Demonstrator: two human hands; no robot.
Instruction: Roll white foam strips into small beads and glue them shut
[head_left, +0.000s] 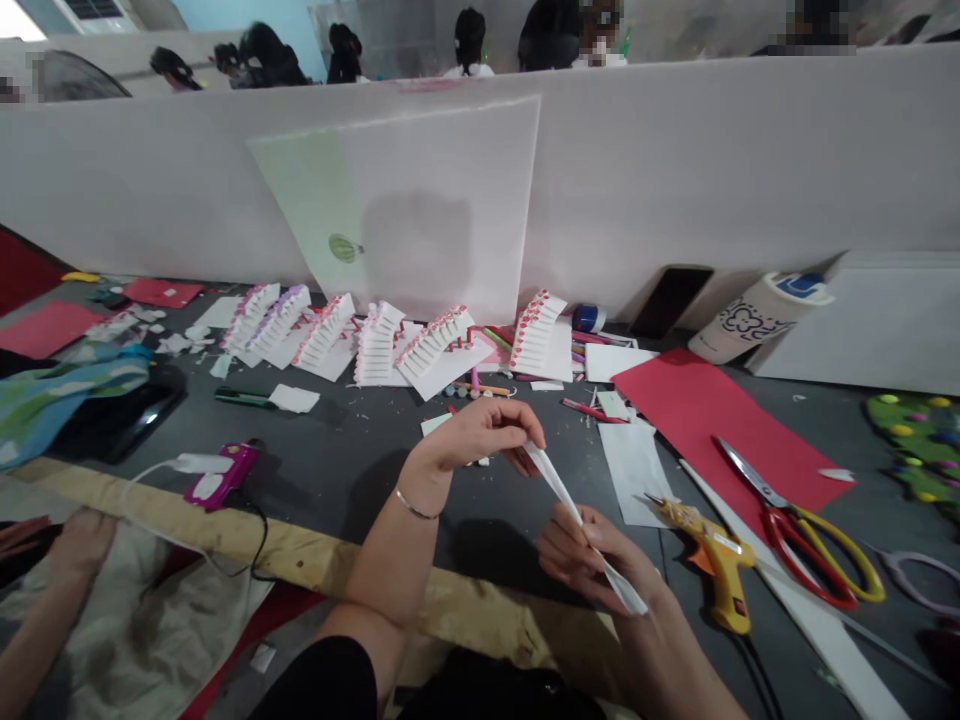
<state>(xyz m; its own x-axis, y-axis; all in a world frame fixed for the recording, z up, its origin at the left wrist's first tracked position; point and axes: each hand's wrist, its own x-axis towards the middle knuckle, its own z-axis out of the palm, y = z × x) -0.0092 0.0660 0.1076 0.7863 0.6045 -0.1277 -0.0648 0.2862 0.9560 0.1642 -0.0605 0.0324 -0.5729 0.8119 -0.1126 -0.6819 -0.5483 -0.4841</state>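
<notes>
Between my two hands, above the dark table, runs a narrow folded strip of white paper point(555, 483). My left hand point(491, 432) pinches its upper end between thumb and fingers. Lower down, my right hand point(581, 550) is closed round the strip, and the tail sticks out past the palm. Just right of my right hand lie a yellow glue gun point(712, 560) and a sheet of white paper point(634, 470). Beyond my hands stand folded white cards point(442, 350) with rows of paper strips tipped in red, pink and purple.
Scissors point(795, 540) with red and yellow handles lie partly on red paper point(720, 410). A white cup point(742, 320) and a phone point(671, 300) lean at the partition point(637, 170). A magenta power strip point(225, 478) sits left; a co-worker's hand point(82, 540) is beyond it.
</notes>
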